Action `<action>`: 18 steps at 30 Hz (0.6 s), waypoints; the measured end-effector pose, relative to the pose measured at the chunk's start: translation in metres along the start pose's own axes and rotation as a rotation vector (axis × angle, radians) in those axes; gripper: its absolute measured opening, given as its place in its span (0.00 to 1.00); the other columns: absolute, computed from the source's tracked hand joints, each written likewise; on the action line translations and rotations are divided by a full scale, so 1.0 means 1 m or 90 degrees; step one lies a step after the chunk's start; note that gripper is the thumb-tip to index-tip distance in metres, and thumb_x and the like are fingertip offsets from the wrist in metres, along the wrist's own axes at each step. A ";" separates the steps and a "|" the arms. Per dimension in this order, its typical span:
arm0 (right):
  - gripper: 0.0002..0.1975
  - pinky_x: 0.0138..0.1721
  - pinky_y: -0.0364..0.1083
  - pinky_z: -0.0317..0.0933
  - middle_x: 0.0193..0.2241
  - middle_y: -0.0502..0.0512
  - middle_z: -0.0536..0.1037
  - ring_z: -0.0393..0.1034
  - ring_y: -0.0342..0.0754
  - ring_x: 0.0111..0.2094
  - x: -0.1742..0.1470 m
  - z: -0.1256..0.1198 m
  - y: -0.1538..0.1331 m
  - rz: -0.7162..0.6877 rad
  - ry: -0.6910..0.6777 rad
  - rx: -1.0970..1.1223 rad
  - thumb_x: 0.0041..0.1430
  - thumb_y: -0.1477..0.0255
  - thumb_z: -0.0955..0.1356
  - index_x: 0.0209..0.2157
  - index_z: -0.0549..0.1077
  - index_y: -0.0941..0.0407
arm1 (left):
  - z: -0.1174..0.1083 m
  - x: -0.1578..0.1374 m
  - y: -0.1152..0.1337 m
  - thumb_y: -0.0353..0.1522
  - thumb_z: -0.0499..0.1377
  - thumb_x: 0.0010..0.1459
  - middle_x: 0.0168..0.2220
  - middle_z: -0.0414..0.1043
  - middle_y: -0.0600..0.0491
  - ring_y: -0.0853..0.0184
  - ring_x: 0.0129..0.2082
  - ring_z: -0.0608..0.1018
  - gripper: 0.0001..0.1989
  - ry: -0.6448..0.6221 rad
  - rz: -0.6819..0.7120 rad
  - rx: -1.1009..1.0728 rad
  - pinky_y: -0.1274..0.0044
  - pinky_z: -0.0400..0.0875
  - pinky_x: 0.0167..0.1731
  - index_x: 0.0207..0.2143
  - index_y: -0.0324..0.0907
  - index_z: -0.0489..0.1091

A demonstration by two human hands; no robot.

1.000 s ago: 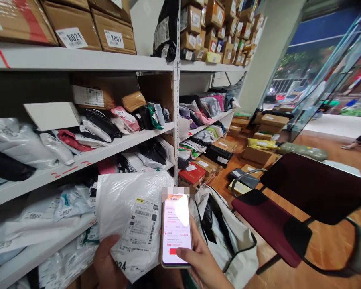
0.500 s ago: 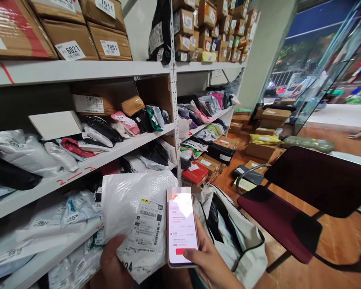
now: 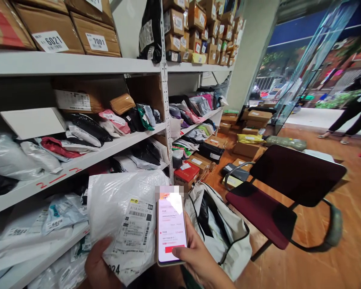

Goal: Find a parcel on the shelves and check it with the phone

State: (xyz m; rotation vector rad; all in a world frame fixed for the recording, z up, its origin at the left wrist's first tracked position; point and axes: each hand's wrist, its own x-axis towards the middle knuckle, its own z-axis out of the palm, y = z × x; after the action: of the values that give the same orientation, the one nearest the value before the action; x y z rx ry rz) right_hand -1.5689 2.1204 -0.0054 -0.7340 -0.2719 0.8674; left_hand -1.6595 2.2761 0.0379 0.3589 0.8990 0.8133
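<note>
A white plastic mailer bag [image 3: 108, 200] with a printed shipping label [image 3: 134, 224] is gripped at its lower left side by my left hand [image 3: 100, 261]. The number ending in 24 shows near its bottom edge. In my right hand [image 3: 198, 257] is a smartphone [image 3: 171, 233], held upright beside the mailer bag and overlapping its right edge. My right thumb rests over a red button low on the lit screen. Behind the phone, an open white bag [image 3: 234, 257] with black trim holds dark and pale packages.
White metal shelves [image 3: 132, 66] fill the left and centre, stacked with numbered boxes and mailer bags. Boxes and a yellow package [image 3: 250, 139] lie on the wooden floor. A dark red chair [image 3: 264, 212] stands at right. Beyond a glass door [image 3: 307, 68], a person [image 3: 357, 100] stands at the far right.
The view has turned right, so shelves, chair and hands sit further left in the picture. More of the person at the far right shows. Both hands keep their holds.
</note>
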 end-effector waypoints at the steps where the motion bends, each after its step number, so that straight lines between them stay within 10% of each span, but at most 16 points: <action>1: 0.49 0.39 0.45 0.63 0.45 0.55 0.77 0.73 0.49 0.41 0.000 0.000 -0.001 0.003 0.000 0.000 0.34 0.79 0.73 0.59 0.50 0.51 | -0.001 0.000 0.000 0.26 0.55 0.45 0.22 0.79 0.58 0.56 0.31 0.82 0.36 -0.013 0.000 0.003 0.61 0.75 0.49 0.59 0.50 0.61; 18: 0.58 0.42 0.47 0.64 0.50 0.57 0.76 0.73 0.52 0.45 -0.002 0.002 -0.005 0.011 -0.016 0.004 0.36 0.77 0.75 0.64 0.38 0.51 | -0.004 -0.005 0.000 0.26 0.55 0.43 0.26 0.80 0.55 0.51 0.45 0.79 0.30 -0.076 -0.009 -0.001 0.58 0.70 0.54 0.52 0.50 0.70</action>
State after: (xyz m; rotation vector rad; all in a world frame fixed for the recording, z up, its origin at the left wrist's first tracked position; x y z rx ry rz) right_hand -1.5685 2.1174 -0.0003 -0.7214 -0.2853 0.8937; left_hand -1.6642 2.2724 0.0382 0.3954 0.7893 0.7719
